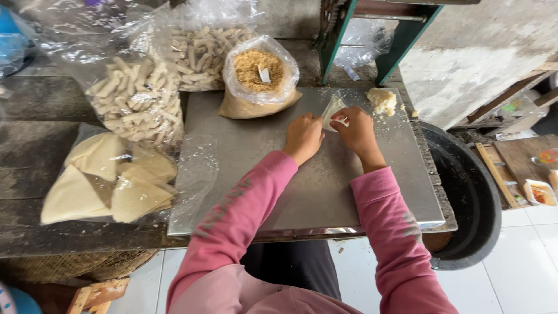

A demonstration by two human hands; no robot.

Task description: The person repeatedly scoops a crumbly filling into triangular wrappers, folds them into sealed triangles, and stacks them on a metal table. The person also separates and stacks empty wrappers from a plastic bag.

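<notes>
Seen from above, a person's left hand (302,137) and right hand (357,131) meet on a steel sheet (290,174) covering the bench, both sets of fingers pinching one pale wrapper (333,110) between them, apparently folded, long axis pointing away. One filling lump (382,100) sits just right. Four bags lie left.

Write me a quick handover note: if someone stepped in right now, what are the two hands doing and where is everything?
Left hand and right hand both pinch a pale folded wrapper on the metal sheet.
Lump of pale filling lies just right of it.
Open bag of brown crumbs stands behind.
Bags of finished rolls at far left; triangular wrappers bagged near left.
Done: many rolls bagged. Left: this piece is only part-folded.
</notes>
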